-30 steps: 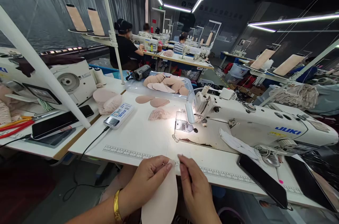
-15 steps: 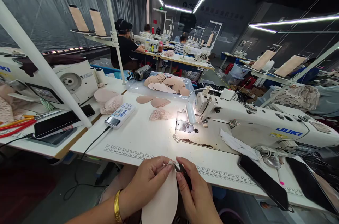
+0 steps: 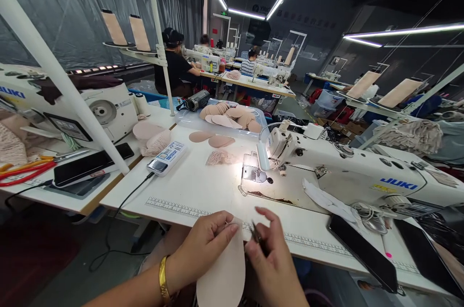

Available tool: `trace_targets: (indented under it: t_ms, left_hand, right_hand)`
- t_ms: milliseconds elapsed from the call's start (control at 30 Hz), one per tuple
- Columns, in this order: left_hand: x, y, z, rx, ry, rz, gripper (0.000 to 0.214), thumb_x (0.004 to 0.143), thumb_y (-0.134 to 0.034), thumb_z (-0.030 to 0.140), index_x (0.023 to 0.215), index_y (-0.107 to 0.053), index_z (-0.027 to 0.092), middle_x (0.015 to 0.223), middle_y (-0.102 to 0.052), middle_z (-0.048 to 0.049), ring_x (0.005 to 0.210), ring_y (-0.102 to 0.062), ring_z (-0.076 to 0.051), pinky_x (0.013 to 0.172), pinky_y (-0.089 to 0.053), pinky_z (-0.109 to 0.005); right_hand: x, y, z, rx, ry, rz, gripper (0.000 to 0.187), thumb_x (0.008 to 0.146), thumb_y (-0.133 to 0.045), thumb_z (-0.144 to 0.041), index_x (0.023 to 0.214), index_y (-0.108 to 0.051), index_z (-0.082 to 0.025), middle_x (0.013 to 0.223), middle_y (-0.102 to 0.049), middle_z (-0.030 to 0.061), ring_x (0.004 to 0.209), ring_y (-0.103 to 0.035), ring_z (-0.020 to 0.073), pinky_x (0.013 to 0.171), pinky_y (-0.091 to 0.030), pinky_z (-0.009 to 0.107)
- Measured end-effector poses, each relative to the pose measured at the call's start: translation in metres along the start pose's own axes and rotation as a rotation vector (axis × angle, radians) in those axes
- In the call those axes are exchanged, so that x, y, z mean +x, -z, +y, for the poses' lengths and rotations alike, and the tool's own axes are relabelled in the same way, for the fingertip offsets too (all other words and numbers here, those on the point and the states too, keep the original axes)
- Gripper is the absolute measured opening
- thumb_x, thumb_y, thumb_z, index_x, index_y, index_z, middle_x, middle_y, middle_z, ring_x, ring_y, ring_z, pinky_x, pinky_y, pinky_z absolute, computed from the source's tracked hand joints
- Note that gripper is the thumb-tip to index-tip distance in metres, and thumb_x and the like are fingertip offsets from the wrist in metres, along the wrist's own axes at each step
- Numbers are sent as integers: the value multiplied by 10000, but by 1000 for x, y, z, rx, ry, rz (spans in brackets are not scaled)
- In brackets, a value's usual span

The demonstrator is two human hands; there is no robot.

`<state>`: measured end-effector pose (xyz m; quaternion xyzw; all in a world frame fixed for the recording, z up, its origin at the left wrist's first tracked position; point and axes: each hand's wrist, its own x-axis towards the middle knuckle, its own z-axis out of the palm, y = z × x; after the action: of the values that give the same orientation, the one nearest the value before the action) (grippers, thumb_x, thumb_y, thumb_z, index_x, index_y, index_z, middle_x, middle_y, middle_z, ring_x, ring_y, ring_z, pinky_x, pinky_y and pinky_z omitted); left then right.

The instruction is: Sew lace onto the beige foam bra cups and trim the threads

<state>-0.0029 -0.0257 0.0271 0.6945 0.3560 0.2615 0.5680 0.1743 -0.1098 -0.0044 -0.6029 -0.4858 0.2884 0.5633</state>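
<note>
My left hand (image 3: 203,244) pinches the narrow top end of a beige teardrop-shaped pad (image 3: 222,278) between thumb and fingers. The pad hangs down at the table's front edge. To the right, a small dark pair of thread snips (image 3: 256,235) sits in my right hand (image 3: 273,261), its tips pointing up and left, apart from the pad. My right index finger is raised off the snips while the other fingers curl round them. Beyond my hands, two more beige pads (image 3: 221,141) and a small heap of thread or lace scraps (image 3: 218,157) lie on the white table (image 3: 203,186).
A sewing machine (image 3: 348,167) with a lit lamp stands at the right. Phones (image 3: 362,251) lie by the front edge. A clear tray (image 3: 259,118) of pads and a camcorder (image 3: 197,100) are behind. A white corded device (image 3: 167,157) lies left. Co-workers (image 3: 176,65) sit further back.
My right hand has drawn the snips away from the pad's top end, toward the right, and its index finger has lifted. My left hand keeps its pinch on the pad.
</note>
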Motion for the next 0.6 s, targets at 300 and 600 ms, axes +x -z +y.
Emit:
trace_targets:
  t_ms: [300, 600]
  left_hand:
    - [-5, 10, -11, -592, 96, -167, 613, 868, -709, 687, 1275, -608, 240, 952, -595, -15, 861, -578, -189, 763, -443, -290]
    - [-9, 11, -16, -563, 83, -132, 497, 820, -862, 455, 1194, -609, 246, 947, -655, -10, 821, -598, -163, 762, -468, -279]
  right_hand:
    - [-1, -14, 8, 562, -462, -42, 390, 882, -759, -558, 1072, -598, -258, 949, -715, 26, 770, -704, 212, 586, -525, 269]
    - [10, -5, 17, 333, -300, 53, 403, 925, -674, -604, 1081, -636, -235, 908, -722, 46, 763, -682, 219, 629, -553, 312]
